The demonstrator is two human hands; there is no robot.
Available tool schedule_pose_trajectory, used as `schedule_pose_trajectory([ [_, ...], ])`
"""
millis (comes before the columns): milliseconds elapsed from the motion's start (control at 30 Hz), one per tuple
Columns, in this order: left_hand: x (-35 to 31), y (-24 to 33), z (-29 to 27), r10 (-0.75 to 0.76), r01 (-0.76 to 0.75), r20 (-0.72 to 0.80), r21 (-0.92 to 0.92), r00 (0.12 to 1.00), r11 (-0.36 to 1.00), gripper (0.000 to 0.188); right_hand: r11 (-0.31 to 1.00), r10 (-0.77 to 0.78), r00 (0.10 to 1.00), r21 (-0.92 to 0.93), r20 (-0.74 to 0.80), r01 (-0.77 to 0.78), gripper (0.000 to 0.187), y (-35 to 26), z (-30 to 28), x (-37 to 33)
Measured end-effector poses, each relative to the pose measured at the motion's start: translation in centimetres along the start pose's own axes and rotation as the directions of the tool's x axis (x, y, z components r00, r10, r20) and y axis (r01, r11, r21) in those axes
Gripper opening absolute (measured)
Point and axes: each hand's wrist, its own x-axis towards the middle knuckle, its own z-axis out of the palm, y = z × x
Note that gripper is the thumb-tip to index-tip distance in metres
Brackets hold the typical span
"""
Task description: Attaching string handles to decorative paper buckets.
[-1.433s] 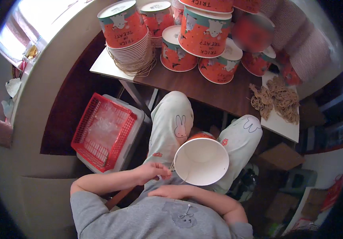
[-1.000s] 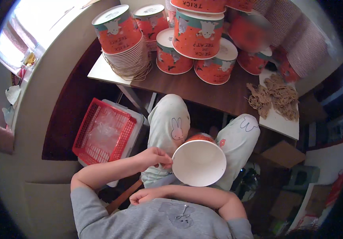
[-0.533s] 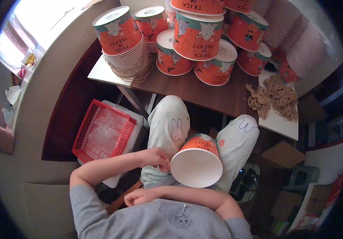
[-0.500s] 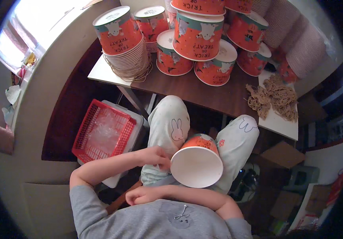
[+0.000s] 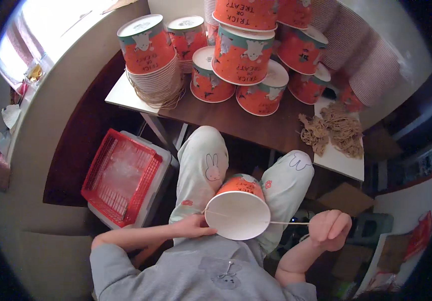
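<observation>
An orange paper bucket [image 5: 241,186] lies tipped between my thighs, its round white mouth turned toward me. My left hand [image 5: 197,226] is closed at the lower left of its rim, the thumb side against the edge. A thin pale cord [image 5: 289,222] runs across the inside of the bucket and comes out through its right wall, stretched straight. Off to the right, my right hand [image 5: 329,230] is closed in a fist around the cord's outer end. A short bit of cord also shows outside the rim on the left.
Ahead stands a table [image 5: 201,111] with piled orange buckets [image 5: 243,54], a nested stack wound with cord [image 5: 155,85], and a heap of tan cords [image 5: 337,129]. At my left is a red basket [image 5: 140,200] holding clear plastic. Cardboard boxes [image 5: 346,198] lie at the right.
My right hand has swung from near my belly out to the right, drawing the cord taut through the bucket. My left hand has moved down along the rim. The view has shifted slightly.
</observation>
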Motion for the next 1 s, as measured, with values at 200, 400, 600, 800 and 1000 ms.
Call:
schedule_pose_trajectory([
  [200,2.7,6.6,-1.2,0.077,0.134,-0.248,0.728,0.966,0.672,0.025,0.984,-0.034,0.989,0.167,-0.143,0.058,0.005,-0.7,0.1,-0.9],
  [400,8.3,13.7,-3.2,0.635,-0.307,0.207,0.950,0.745,0.051,0.011,0.994,0.107,0.965,0.063,-0.238,-0.095,0.008,1.9,0.6,-2.9],
  [600,13.6,15.9,-0.6,0.389,-0.471,0.520,0.854,0.760,-0.221,0.008,0.974,0.208,0.964,0.123,-0.164,-0.189,0.014,4.6,2.4,-2.9],
  [800,12.4,15.2,-0.7,0.617,-0.506,0.478,0.850,0.625,-0.146,0.013,0.858,0.283,0.862,0.513,-0.421,-0.031,0.017,8.1,3.0,-2.3],
  [1000,4.9,11.9,-1.2,0.450,-0.403,-0.018,0.413,0.893,0.817,0.014,0.863,0.270,0.827,0.504,-0.493,0.018,0.019,9.8,3.3,-2.2],
])
